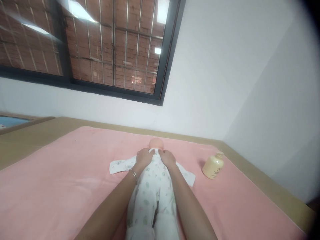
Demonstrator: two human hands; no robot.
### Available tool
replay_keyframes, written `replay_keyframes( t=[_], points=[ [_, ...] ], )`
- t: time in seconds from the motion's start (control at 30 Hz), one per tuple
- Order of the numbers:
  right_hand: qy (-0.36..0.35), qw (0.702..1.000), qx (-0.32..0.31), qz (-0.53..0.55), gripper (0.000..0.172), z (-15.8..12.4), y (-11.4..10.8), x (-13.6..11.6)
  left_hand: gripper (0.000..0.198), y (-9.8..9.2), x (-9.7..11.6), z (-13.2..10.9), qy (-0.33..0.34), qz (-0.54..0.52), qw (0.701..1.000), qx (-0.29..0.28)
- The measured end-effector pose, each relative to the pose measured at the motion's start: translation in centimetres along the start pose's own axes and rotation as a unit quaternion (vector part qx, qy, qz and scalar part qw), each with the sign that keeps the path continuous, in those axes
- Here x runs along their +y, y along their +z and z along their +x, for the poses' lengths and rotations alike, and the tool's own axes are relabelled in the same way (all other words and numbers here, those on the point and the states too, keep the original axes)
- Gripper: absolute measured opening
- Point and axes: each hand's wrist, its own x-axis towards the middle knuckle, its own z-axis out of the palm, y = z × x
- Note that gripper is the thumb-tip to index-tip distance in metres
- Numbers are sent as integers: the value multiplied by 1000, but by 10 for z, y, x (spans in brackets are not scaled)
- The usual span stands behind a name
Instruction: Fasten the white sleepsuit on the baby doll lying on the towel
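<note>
A baby doll (156,143) lies on its back on a pink blanket (62,186), dressed in a white printed romper (152,196) whose sleeves spread out to both sides. My left hand (143,158) rests on the romper at the doll's left shoulder, fingers curled onto the collar fabric. My right hand (167,157) sits at the other shoulder, fingers curled the same way. Both hands are close together just below the doll's head. A thin bracelet (134,174) circles my left wrist.
A pale yellow bottle (213,165) lies tilted on the blanket to the right of the doll. The blanket covers a tan surface (262,180) set against white walls. A barred window (112,46) is above, at the back left.
</note>
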Motion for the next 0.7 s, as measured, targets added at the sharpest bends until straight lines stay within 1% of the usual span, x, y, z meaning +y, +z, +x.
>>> replay_keyframes(
  t=[0.23, 0.7],
  points=[
    [6, 1000, 3, -3, 57, -2, -1, -1, 50, 1, -2, 1, 2, -8, 1000, -6],
    [1, 1000, 1, -10, 59, 0, 1, 0, 50, 1, -1, 1, 2, -3, 1000, 0]
  ],
)
